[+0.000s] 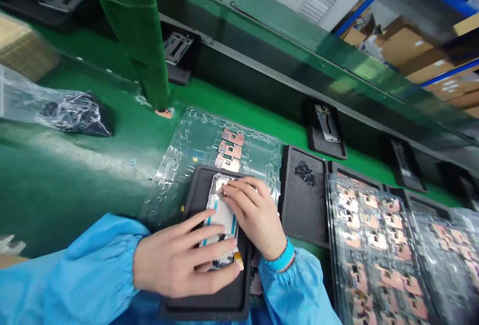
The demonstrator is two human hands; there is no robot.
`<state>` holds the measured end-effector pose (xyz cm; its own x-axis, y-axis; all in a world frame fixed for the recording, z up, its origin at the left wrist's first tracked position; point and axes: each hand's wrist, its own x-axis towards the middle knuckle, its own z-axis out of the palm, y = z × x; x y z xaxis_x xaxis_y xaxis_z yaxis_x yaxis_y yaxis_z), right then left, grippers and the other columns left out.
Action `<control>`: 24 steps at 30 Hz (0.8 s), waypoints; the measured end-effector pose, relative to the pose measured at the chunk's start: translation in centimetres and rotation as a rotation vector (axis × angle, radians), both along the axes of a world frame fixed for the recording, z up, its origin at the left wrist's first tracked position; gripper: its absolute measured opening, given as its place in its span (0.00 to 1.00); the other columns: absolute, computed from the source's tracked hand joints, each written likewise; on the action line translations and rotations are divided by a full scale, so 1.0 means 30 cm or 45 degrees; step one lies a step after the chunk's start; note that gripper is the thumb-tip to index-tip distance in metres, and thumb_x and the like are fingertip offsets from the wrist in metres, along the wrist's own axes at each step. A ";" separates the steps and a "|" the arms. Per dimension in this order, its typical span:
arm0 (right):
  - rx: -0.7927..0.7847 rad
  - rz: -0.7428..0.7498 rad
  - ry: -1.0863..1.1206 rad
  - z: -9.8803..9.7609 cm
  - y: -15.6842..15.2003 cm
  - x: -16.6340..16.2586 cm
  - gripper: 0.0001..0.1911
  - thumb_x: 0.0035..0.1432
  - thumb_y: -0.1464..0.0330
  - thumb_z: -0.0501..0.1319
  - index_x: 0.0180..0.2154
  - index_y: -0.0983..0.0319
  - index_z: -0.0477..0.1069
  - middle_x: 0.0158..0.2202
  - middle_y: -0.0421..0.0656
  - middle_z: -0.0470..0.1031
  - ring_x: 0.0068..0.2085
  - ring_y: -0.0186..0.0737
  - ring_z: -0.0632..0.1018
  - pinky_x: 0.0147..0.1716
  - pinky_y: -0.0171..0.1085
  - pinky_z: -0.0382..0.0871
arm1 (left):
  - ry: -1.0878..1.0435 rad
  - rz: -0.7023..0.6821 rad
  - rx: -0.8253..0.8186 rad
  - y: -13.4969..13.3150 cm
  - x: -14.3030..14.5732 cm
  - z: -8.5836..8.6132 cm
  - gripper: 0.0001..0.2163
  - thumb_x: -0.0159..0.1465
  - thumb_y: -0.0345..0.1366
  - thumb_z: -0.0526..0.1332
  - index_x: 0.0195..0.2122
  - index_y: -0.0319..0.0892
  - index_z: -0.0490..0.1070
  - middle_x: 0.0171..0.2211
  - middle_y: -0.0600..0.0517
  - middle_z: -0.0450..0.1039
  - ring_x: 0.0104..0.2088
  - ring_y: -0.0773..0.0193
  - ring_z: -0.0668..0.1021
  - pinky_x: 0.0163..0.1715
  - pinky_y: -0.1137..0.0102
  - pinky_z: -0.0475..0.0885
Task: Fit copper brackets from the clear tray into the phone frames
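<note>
A phone housing (pixel 223 214) with blue strips and a yellow flex piece at its near end lies in a black tray (pixel 213 301) before me. My left hand (pixel 183 255) rests across its left side and lower end with fingers spread. My right hand (pixel 256 212) is bent over the upper end, its fingertips pressed together on the metal area there. Whatever may be pinched under those fingertips is hidden, as is the thumb. Under the black tray lies a clear plastic tray (pixel 262 148) with several copper-coloured board pieces (pixel 230 150) in a column.
To the right, a black tray (pixel 303 210) holds small black parts (pixel 305 172). Beside it stand stacked clear trays (pixel 368 255) of copper-coloured pieces. Phone housings in black trays (pixel 327 148) line the belt behind. A green post (pixel 138 30) and a plastic bag (pixel 75 113) are left.
</note>
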<state>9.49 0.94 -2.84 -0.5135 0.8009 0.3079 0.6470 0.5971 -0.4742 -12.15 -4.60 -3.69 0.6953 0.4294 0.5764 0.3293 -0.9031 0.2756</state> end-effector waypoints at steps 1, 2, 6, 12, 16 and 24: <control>0.004 0.010 -0.039 -0.004 0.000 -0.004 0.14 0.69 0.71 0.62 0.54 0.54 0.77 0.49 0.45 0.81 0.52 0.52 0.76 0.51 0.54 0.76 | 0.028 0.009 -0.003 -0.002 -0.002 -0.004 0.22 0.64 0.23 0.62 0.57 0.50 0.74 0.53 0.50 0.78 0.52 0.54 0.80 0.64 0.47 0.69; 0.005 0.017 -0.072 -0.007 0.000 -0.007 0.14 0.69 0.71 0.62 0.54 0.54 0.77 0.50 0.45 0.81 0.52 0.52 0.75 0.52 0.54 0.76 | 0.049 0.016 -0.011 -0.002 -0.003 -0.008 0.22 0.64 0.23 0.62 0.58 0.50 0.73 0.55 0.49 0.78 0.53 0.54 0.80 0.64 0.46 0.68; -0.012 0.024 -0.119 -0.010 0.002 -0.008 0.15 0.70 0.71 0.62 0.56 0.56 0.76 0.51 0.46 0.81 0.52 0.52 0.75 0.52 0.53 0.77 | 0.023 0.051 -0.044 0.000 0.003 -0.012 0.17 0.68 0.31 0.62 0.57 0.52 0.74 0.54 0.51 0.78 0.50 0.55 0.81 0.64 0.46 0.68; -0.024 0.010 -0.103 -0.016 0.007 -0.011 0.17 0.69 0.70 0.63 0.58 0.55 0.74 0.51 0.45 0.81 0.51 0.52 0.76 0.51 0.53 0.77 | 0.003 0.085 -0.040 0.002 0.012 -0.003 0.13 0.70 0.38 0.62 0.55 0.54 0.75 0.53 0.54 0.79 0.47 0.57 0.81 0.66 0.46 0.66; -0.031 0.011 -0.121 -0.015 0.006 -0.010 0.16 0.69 0.71 0.64 0.57 0.57 0.75 0.51 0.45 0.81 0.51 0.51 0.75 0.50 0.52 0.77 | -0.011 0.077 -0.090 0.000 0.013 -0.002 0.13 0.69 0.38 0.63 0.54 0.53 0.76 0.53 0.53 0.79 0.46 0.55 0.82 0.65 0.45 0.68; 0.006 0.021 -0.221 -0.008 0.001 -0.016 0.13 0.69 0.72 0.63 0.54 0.62 0.75 0.52 0.47 0.80 0.53 0.51 0.74 0.51 0.51 0.76 | -0.029 0.085 -0.083 -0.009 0.012 -0.015 0.16 0.67 0.35 0.66 0.56 0.54 0.75 0.55 0.53 0.77 0.48 0.56 0.81 0.64 0.44 0.68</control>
<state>9.01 0.97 -3.09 -0.5722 0.7909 0.2170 0.7090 0.6100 -0.3537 -11.79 -4.86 -4.15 0.6509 0.5117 0.5608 0.3813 -0.8591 0.3413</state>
